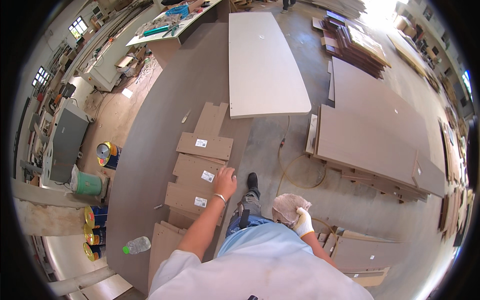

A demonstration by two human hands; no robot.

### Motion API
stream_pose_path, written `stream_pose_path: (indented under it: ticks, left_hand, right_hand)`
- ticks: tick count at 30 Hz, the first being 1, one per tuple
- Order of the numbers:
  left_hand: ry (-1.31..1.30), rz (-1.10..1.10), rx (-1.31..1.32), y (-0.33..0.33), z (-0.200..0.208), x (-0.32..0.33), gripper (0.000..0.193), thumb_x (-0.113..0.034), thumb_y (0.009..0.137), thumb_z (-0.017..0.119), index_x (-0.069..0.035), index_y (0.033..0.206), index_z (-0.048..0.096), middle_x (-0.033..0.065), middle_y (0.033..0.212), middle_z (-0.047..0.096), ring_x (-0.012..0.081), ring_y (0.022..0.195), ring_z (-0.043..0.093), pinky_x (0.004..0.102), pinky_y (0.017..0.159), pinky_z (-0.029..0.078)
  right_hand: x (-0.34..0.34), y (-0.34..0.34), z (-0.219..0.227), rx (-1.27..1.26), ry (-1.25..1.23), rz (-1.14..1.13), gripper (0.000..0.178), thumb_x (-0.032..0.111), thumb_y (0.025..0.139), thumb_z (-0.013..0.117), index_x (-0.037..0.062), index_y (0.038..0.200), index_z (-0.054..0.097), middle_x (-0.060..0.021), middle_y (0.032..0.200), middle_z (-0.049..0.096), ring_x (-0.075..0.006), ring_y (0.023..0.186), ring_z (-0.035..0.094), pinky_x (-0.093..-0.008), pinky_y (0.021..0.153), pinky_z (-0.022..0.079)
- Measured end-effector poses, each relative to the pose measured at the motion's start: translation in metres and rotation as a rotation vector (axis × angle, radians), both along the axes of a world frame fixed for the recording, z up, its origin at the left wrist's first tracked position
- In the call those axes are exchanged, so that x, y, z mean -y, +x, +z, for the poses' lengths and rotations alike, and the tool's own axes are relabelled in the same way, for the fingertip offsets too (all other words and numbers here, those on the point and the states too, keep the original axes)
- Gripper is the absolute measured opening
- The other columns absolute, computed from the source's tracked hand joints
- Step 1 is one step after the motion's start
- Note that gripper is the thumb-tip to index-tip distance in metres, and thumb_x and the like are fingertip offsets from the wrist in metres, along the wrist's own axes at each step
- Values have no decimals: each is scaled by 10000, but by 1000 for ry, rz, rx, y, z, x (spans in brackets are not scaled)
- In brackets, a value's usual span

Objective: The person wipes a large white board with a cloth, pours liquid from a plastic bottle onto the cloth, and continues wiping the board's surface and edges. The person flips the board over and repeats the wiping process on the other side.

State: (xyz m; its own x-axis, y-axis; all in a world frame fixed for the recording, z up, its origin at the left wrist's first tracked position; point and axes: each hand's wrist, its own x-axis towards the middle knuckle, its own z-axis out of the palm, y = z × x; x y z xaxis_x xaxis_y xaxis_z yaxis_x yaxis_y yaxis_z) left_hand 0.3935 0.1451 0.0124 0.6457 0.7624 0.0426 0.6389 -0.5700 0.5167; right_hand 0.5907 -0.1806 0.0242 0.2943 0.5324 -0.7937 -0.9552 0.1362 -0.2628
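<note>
My left hand [226,182], bare with a bracelet at the wrist, is at the right edge of a small brown panel [192,166]. Its fingers are bent and close together over that edge; their tips are partly hidden. The panel bears a white label and lies among other labelled brown panels, with notched panel [187,192] just nearer to me. In my right hand [303,222], which wears a white knitted glove, is a crumpled greyish-pink rag [289,208], gripped by its right side beside my body.
The small panels rest on a large brown sheet [150,125]. A white board [265,65] lies beyond them. On the left are a green-capped bottle [137,245] and paint cans [95,235]. Stacked brown boards [370,135] stand right; a yellowish hose [302,187] loops across the floor.
</note>
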Motion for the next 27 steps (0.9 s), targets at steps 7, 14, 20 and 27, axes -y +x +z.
stream_pose_path:
  ticks: [7, 14, 20, 27]
  left_hand:
    - [84, -203, -359, 76, -39, -190, 466, -294, 1001, 555, -53, 1400, 553, 127, 1545, 496, 290, 1512, 349, 524, 1263, 214]
    - [15, -276, -650, 62, -43, -229, 631, -457, 1044, 396, -135, 1587, 419, -52, 1693, 303, 271, 1592, 150, 579, 1275, 112]
    - [66, -272, -590, 50, -48, -230, 593, -443, 1046, 411, -121, 1536, 498, -41, 1682, 326, 284, 1583, 182, 552, 1281, 118]
    - [84, -329, -622, 39, -45, -248, 589, -439, 1057, 376, -119, 1536, 498, -47, 1681, 323, 272, 1583, 177, 538, 1289, 99]
  right_hand:
    - [-69, 73, -7, 147, -172, -46, 559, 100, 903, 541, 53, 1454, 462, -208, 1461, 543, -424, 1309, 558, -580, 1107, 473]
    - [-148, 162, 15, 188, -139, -116, 607, 69, 909, 519, 105, 1504, 401, -193, 1479, 510, -445, 1314, 551, -606, 1089, 483]
    - [-216, 192, 14, 169, -94, -23, 551, 80, 929, 527, 96, 1471, 435, -203, 1458, 530, -445, 1304, 559, -602, 1076, 490]
    - [-243, 206, 14, 127, -157, 74, 504, 88, 941, 525, 72, 1440, 458, -212, 1461, 526, -441, 1294, 563, -592, 1078, 487]
